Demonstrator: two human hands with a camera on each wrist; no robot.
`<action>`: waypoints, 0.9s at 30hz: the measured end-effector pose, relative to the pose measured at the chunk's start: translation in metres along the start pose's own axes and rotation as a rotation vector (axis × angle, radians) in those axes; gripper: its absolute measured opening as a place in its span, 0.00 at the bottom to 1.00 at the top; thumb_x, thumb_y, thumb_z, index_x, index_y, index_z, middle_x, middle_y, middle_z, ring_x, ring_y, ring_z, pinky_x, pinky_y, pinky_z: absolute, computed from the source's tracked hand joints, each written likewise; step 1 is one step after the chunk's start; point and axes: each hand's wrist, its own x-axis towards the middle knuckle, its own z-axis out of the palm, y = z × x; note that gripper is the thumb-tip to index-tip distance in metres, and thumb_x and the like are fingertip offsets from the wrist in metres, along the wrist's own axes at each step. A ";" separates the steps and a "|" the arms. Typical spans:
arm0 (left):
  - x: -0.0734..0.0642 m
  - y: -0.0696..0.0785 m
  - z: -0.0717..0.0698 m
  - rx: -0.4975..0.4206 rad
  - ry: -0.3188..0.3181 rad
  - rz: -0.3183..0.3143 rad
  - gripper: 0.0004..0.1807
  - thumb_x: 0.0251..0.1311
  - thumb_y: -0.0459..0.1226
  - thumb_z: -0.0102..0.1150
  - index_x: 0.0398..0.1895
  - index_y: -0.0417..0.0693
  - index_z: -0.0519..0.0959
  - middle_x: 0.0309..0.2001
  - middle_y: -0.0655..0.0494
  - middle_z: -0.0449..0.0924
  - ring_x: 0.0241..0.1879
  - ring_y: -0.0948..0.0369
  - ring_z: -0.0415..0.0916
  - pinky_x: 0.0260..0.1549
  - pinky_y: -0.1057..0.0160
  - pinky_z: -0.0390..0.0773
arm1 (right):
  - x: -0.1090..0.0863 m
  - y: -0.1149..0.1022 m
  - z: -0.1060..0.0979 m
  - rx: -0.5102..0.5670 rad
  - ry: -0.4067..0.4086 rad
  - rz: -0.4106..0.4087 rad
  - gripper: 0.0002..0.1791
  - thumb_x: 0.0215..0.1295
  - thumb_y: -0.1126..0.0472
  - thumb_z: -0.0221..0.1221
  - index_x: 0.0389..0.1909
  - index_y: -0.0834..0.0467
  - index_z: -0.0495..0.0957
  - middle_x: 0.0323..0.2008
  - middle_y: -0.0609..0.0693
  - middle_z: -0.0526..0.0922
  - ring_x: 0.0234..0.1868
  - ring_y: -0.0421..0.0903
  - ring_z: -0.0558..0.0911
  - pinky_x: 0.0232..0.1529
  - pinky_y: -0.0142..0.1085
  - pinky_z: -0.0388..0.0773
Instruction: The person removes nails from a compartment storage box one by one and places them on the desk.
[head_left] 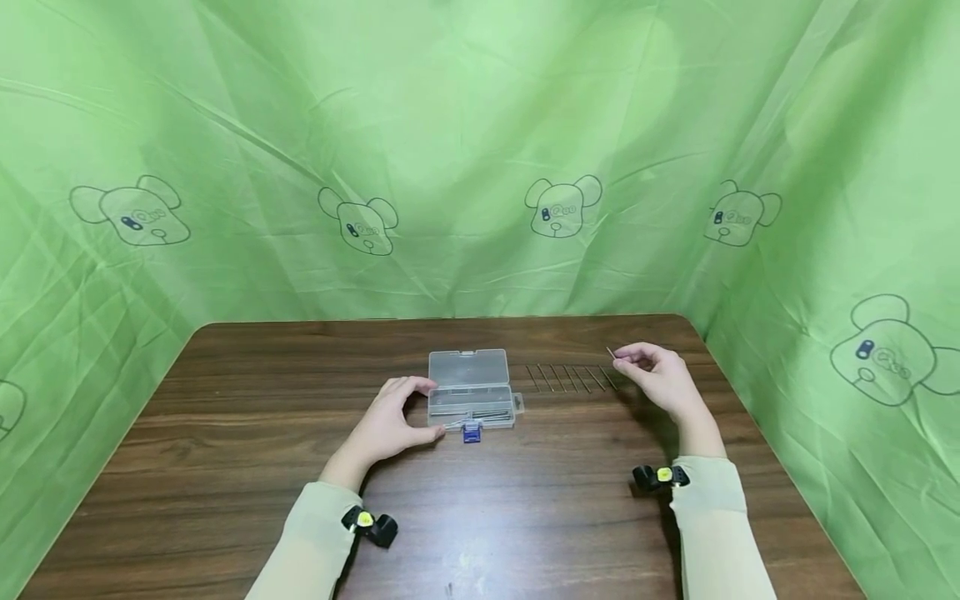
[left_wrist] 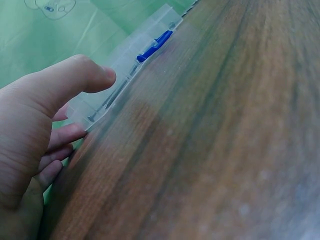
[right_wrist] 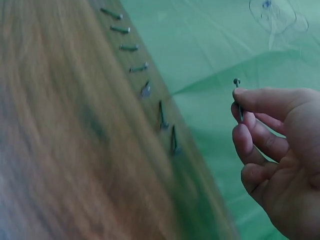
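A clear plastic box (head_left: 469,369) lies on the table with its lid swung up toward the back and several nails inside. On its front side is a blue latch (head_left: 471,433). My left hand (head_left: 386,421) holds the box by its left end, thumb at the front corner and index finger at the back; the left wrist view shows the thumb (left_wrist: 97,77) in front of the box. Over the table's right side, my right hand (head_left: 660,377) pinches a single nail (right_wrist: 237,81) between thumb and fingers, raised above the surface.
Right of the box, several nails (head_left: 577,379) lie spaced out in a row on the brown wooden table (head_left: 225,467). A green curtain (head_left: 465,125) with printed bear heads hangs along the table's back and sides. Each wrist wears a small black camera.
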 end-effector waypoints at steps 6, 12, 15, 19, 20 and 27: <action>-0.001 -0.001 0.000 -0.006 0.011 0.004 0.39 0.50 0.50 0.87 0.65 0.54 0.82 0.59 0.61 0.84 0.70 0.51 0.71 0.71 0.44 0.71 | -0.004 0.014 -0.001 -0.012 -0.005 0.048 0.14 0.76 0.55 0.69 0.53 0.61 0.88 0.40 0.54 0.88 0.38 0.41 0.82 0.39 0.30 0.77; 0.000 0.000 0.001 -0.009 0.002 -0.006 0.38 0.50 0.51 0.87 0.65 0.55 0.81 0.60 0.61 0.83 0.70 0.51 0.71 0.70 0.43 0.71 | -0.007 0.020 0.001 -0.029 -0.008 0.072 0.14 0.76 0.55 0.69 0.52 0.62 0.88 0.41 0.56 0.89 0.38 0.42 0.82 0.39 0.31 0.77; 0.000 0.000 0.001 -0.009 0.001 -0.007 0.38 0.50 0.51 0.87 0.65 0.55 0.81 0.60 0.60 0.83 0.69 0.51 0.71 0.70 0.43 0.72 | -0.008 0.025 0.003 -0.051 0.001 0.085 0.14 0.75 0.56 0.69 0.52 0.62 0.88 0.42 0.56 0.90 0.39 0.42 0.82 0.41 0.32 0.76; 0.001 0.000 0.000 -0.007 -0.002 -0.011 0.39 0.50 0.51 0.87 0.65 0.55 0.81 0.61 0.60 0.83 0.70 0.50 0.71 0.71 0.44 0.71 | -0.008 0.031 0.006 -0.098 0.023 0.092 0.13 0.75 0.56 0.70 0.50 0.61 0.89 0.41 0.55 0.91 0.38 0.39 0.82 0.42 0.32 0.76; 0.001 0.000 0.000 -0.006 0.000 -0.008 0.39 0.50 0.51 0.87 0.65 0.55 0.81 0.61 0.60 0.83 0.70 0.50 0.71 0.71 0.43 0.71 | -0.008 0.033 0.007 -0.109 0.029 0.095 0.13 0.75 0.56 0.70 0.50 0.61 0.89 0.41 0.55 0.91 0.38 0.39 0.82 0.42 0.32 0.76; 0.001 -0.001 0.001 -0.007 0.004 0.000 0.39 0.49 0.50 0.87 0.66 0.55 0.81 0.60 0.60 0.83 0.69 0.50 0.71 0.70 0.42 0.71 | -0.007 0.036 0.012 -0.126 0.021 0.104 0.13 0.73 0.55 0.71 0.49 0.61 0.90 0.39 0.52 0.93 0.35 0.35 0.85 0.43 0.33 0.77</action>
